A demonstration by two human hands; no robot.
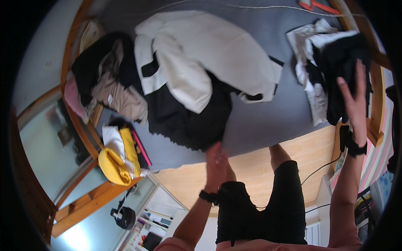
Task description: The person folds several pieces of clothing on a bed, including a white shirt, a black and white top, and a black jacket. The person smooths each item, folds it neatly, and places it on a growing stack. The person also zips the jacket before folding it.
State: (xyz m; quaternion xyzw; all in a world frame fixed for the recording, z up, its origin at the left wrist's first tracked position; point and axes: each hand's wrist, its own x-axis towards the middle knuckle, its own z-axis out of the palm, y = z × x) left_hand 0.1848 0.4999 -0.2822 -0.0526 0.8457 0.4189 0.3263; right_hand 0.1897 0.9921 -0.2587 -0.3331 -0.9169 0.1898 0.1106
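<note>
A white long-sleeved garment (pixel 188 44) with black trim lies spread on the grey bed cover (pixel 257 125). Under its lower part is a black garment (pixel 188 125) with a scalloped edge. My left hand (pixel 216 166), blurred, is at that edge near the front of the bed; whether it grips the cloth cannot be made out. On the right, my right hand (pixel 355 97) rests with fingers apart on a black folded garment (pixel 339 66), atop a stack with white and grey clothes (pixel 301 56). Both wrists wear black bands.
A heap of black and beige clothes (pixel 119 97) lies at the left, above a yellow and white folded pile (pixel 119 160). Wooden bed rails (pixel 94 200) border the bed. An orange-handled object (pixel 323 7) lies at the far right, and a pale cord crosses the far side.
</note>
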